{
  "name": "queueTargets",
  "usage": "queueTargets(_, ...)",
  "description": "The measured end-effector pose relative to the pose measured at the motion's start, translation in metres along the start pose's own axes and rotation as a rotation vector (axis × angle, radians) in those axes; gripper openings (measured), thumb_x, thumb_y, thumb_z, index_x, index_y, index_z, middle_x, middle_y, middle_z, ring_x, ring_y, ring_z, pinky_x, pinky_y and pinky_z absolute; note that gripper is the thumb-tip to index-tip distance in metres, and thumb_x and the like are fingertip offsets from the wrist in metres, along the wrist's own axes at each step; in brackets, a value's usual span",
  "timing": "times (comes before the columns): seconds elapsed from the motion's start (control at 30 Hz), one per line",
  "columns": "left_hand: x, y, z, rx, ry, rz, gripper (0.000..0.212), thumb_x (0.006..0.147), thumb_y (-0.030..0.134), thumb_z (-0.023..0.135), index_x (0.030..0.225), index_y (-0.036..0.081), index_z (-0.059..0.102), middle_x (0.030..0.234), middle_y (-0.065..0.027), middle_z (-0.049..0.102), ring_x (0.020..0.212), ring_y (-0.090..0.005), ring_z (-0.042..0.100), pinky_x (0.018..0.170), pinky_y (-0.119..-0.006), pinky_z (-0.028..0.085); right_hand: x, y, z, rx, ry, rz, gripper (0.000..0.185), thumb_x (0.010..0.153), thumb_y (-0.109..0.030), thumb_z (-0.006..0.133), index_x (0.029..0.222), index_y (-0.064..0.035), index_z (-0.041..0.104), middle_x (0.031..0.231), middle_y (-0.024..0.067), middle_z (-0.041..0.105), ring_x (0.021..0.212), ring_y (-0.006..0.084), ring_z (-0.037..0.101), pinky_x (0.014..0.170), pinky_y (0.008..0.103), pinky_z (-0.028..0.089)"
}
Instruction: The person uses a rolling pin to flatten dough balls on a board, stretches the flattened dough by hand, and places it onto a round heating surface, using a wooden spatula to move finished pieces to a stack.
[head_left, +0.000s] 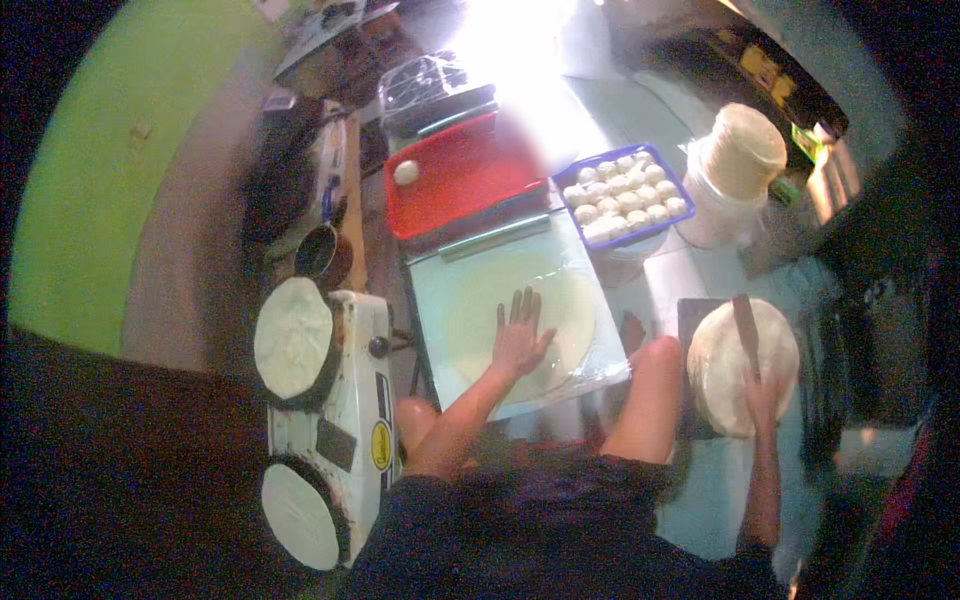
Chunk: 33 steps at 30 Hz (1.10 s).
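My left hand (523, 343) lies palm down with spread fingers on a wide, thin round of dough (469, 322). The dough is on a pale, glossy flat board (435, 375) in front of me, between my knees. Off to the right, my right hand (763, 394) grips a flat wooden spatula (745, 330). Its blade extends over a thick stack of pale flatbreads (712, 375); whether it touches the top one I cannot tell. On the two-burner stove (364, 420) to my left, one thin flatbread (294, 337) covers the far burner and another (300, 517) the near one.
Beyond the board is a red tray (465, 180) with one dough ball (406, 172). Right of it, a blue-rimmed basket (691, 214) holds several dough balls (628, 201). Another flatbread stack (746, 150) tops a pale bucket (716, 217). A dark pan (316, 250) sits behind the stove.
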<state>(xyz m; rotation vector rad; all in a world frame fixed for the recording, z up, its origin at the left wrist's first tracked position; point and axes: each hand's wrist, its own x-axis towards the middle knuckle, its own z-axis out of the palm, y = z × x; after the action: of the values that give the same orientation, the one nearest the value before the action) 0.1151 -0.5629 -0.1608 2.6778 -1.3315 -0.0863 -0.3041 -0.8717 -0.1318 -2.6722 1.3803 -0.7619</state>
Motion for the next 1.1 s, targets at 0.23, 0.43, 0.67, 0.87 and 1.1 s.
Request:
queueTargets(0.23,-0.018,-0.005,-0.018,-0.071,-0.149,-0.160,0.079,0.091,0.056,0.036,0.150,0.010,0.008,0.156,-0.0125,-0.002,0.144,-0.0303,-0.003,0.109,-0.062,-0.005,-0.123,0.132,-0.028,0.084,-0.537,0.252,0.071,0.091,-0.035,0.055,0.143,0.0034,0.024,0.143,0.0262,0.032,0.134,0.0391,0.029,0.108,0.0451,0.028)
queueTargets(0.43,-0.123,-0.039,-0.056,-0.224,0.078,-0.436,0.074,0.090,0.047,0.044,0.147,0.009,0.017,0.155,-0.0156,0.005,0.143,-0.0348,0.004,0.108,-0.064,0.004,-0.105,0.089,-0.065,0.133,-0.452,-0.111,0.051,0.094,-0.015,0.038,0.140,0.0059,0.027,0.140,0.0257,0.037,0.132,0.0355,0.034,0.111,0.0396,0.025)
queueTargets(0.67,-0.211,-0.052,-0.148,-0.358,0.078,-0.258,0.022,0.076,0.018,0.056,0.082,0.003,0.070,0.118,-0.0166,0.059,0.115,-0.0339,0.051,0.095,-0.048,0.041,-0.052,-0.179,-0.058,0.609,-0.527,-0.027,0.043,0.090,-0.015,0.047,0.132,-0.0055,0.041,0.123,0.0216,0.046,0.110,0.0354,0.046,0.093,0.0410,0.036)
queueTargets(0.87,-0.205,-0.056,-0.129,-0.492,0.531,-0.454,0.034,0.083,0.038,0.063,0.077,0.004,0.067,0.104,-0.0117,0.063,0.098,-0.0297,0.060,0.086,-0.042,0.046,-0.055,-0.474,-0.113,0.441,-0.674,-0.888,0.033,0.089,-0.015,0.054,0.121,-0.0191,0.056,0.099,0.0165,0.056,0.080,0.0366,0.060,0.069,0.0431,0.050)
queueTargets(1.1,-0.244,-0.105,-0.102,-0.487,0.586,-0.522,0.031,0.082,0.035,0.063,0.080,0.004,0.067,0.106,-0.0135,0.063,0.101,-0.0320,0.059,0.089,-0.042,0.045,-0.071,-0.541,-0.145,0.311,-0.563,-1.158,0.028,0.089,-0.012,0.046,0.115,-0.0152,0.057,0.087,0.0156,0.055,0.079,0.0338,0.060,0.062,0.0447,0.051)
